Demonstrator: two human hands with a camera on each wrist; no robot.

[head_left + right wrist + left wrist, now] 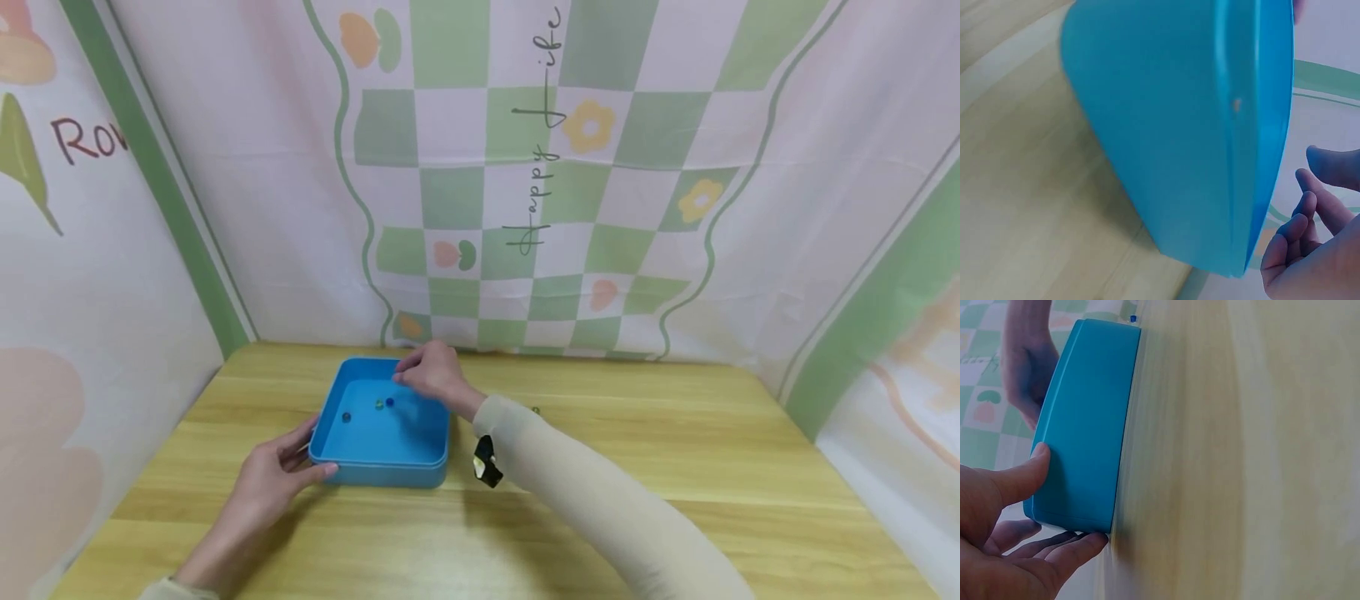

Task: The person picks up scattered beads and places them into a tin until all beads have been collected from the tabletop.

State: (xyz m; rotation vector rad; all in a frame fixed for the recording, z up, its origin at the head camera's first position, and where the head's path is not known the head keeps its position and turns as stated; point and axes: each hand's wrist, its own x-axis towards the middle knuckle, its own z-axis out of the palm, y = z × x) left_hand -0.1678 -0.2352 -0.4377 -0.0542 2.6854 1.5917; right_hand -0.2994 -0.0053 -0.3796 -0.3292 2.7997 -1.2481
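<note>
Blue box (382, 473) sits on the wood-look table (750, 467), open side up. Left hand (273, 475) is clamped on the box's near-left corner, thumb on the near wall, fingers at the left side. Right hand (435, 371) is over the box's far-right part; thumb and forefinger apart, nothing visible between. 3 marbles loose on the box floor: 1 dark marble (347, 417) toward the left wall, 1 yellow-green marble (379, 405) and 1 blue marble (390, 402) close together near the middle. 1 glassy piece (536, 410), too small to ID, on the table right of the box. Risks, my read: left-hand tug tilts the box, marbles roll; a fast drop could bounce 1 over the rim; a low sweep of the right sleeve (600, 500) could bump the box or send the glassy piece rolling. Text: "Happy Life" sideways on the curtain (513, 192) behind the box; "Ro" plus a cut-off letter on the panel (97, 250) left of it. No brand or label legible on the box.
</note>
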